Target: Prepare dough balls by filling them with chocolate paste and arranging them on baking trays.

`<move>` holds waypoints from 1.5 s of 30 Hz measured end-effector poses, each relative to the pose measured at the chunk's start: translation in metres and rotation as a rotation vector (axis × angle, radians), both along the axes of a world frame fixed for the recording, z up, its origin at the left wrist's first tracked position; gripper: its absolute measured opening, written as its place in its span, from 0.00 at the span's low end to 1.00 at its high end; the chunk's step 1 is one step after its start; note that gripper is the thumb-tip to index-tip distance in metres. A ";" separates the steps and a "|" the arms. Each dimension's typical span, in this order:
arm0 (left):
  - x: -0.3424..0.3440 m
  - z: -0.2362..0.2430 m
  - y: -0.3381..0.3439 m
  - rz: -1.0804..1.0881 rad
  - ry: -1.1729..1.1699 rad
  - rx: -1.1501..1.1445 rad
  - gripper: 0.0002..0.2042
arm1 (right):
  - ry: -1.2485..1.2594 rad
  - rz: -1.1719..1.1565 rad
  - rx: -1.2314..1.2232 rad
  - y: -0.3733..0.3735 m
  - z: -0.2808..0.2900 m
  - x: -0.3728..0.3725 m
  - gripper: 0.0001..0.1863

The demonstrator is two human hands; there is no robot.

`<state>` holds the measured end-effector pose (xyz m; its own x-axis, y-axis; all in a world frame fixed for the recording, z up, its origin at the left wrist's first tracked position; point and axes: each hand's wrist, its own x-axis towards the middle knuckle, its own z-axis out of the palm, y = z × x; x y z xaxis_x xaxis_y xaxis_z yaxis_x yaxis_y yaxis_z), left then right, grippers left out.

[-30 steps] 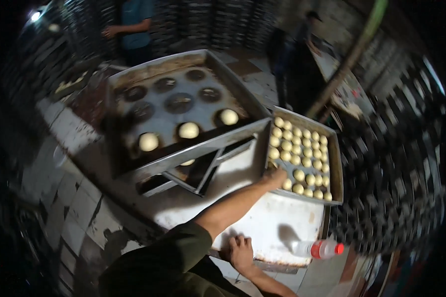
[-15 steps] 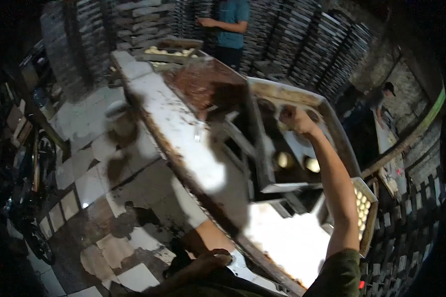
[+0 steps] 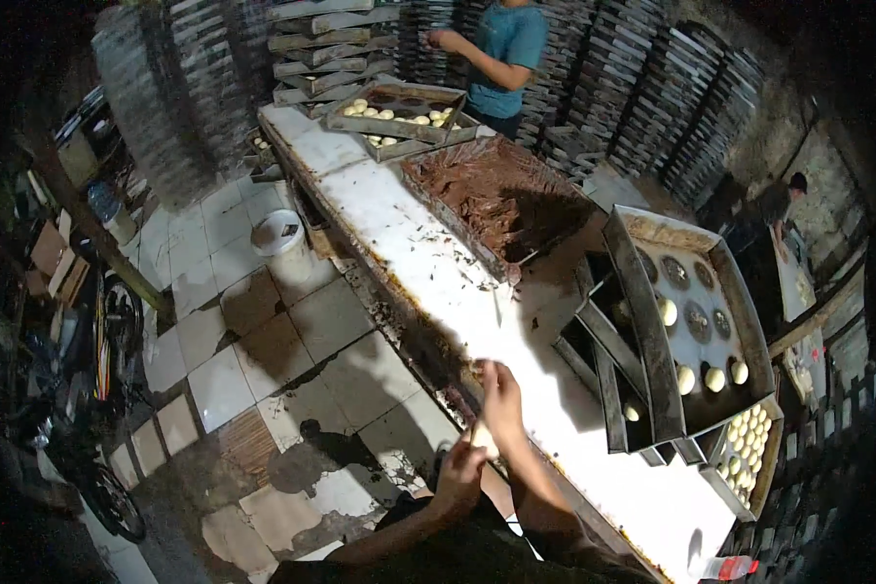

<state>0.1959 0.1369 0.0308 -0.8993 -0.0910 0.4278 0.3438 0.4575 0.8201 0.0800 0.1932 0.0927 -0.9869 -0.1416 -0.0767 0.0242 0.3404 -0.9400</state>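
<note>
Pale, rounded dough piece (image 3: 484, 441) (likely soft, light; cup its sides), near: left hand (image 3: 460, 475) clasping it; right hand (image 3: 502, 404) beyond, grip unclear.

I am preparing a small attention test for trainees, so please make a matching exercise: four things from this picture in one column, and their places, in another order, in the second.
Column 1
1. Whitish round plastic bucket
2. Soft brown paste
3. Clear plastic bottle with red cap
4. Pale round dough balls in close rows

Column 2
A. Partway along the white table
B. In the rightmost rectangular metal tray
C. On the tiled floor
D. At the table's end, lower right of the picture

Pairs: 1-C; 2-A; 3-D; 4-B
</note>
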 end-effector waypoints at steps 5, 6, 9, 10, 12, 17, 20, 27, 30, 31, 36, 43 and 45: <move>-0.075 -0.041 -0.049 -0.221 -0.550 1.830 0.18 | 0.173 -0.459 0.232 -0.038 -0.101 -0.164 0.37; -0.105 0.000 -0.045 -0.280 -0.475 1.480 0.17 | 0.393 -0.607 0.356 -0.010 -0.153 -0.190 0.29; -0.158 -0.058 -0.087 0.362 -0.322 0.970 0.15 | -0.106 -0.593 -1.254 -0.059 -0.093 -0.170 0.15; -0.171 -0.044 -0.083 0.306 -0.271 0.554 0.15 | -0.023 -0.470 -1.212 -0.057 -0.079 -0.159 0.12; -0.190 -0.040 -0.071 0.052 -0.364 0.634 0.17 | 0.204 -0.377 -0.184 -0.055 -0.055 -0.170 0.11; -0.201 0.020 -0.078 -0.473 -0.379 0.782 0.22 | 0.252 0.147 0.913 -0.039 0.014 -0.272 0.10; -0.223 0.012 -0.097 -0.214 -0.791 1.337 0.23 | 0.188 0.339 1.070 -0.056 -0.001 -0.300 0.10; -0.271 0.036 -0.132 -0.023 -0.737 1.511 0.13 | 0.272 0.206 0.643 -0.027 0.040 -0.249 0.11; -0.284 0.059 -0.137 -0.210 -0.690 1.630 0.12 | 0.507 0.085 0.336 -0.041 0.013 -0.179 0.17; -0.282 0.064 -0.141 -0.362 -0.665 1.726 0.12 | 0.461 0.028 0.310 -0.052 0.000 -0.160 0.20; -0.251 0.092 -0.182 -0.275 -0.532 1.696 0.17 | 0.061 -0.327 -0.527 -0.046 -0.070 -0.154 0.25; -0.210 0.075 -0.185 -0.680 -0.598 1.436 0.33 | 0.513 -0.486 0.533 -0.040 -0.070 -0.153 0.15; -0.198 0.053 -0.169 -0.666 -0.764 1.436 0.32 | 0.275 -0.357 0.067 -0.040 -0.031 -0.119 0.11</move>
<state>-0.0023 -0.0323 0.0836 -0.8800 0.4502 -0.1512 -0.4652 -0.7533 0.4649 -0.0392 0.1529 0.0615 -0.9580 0.2079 0.1975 -0.0961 0.4164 -0.9041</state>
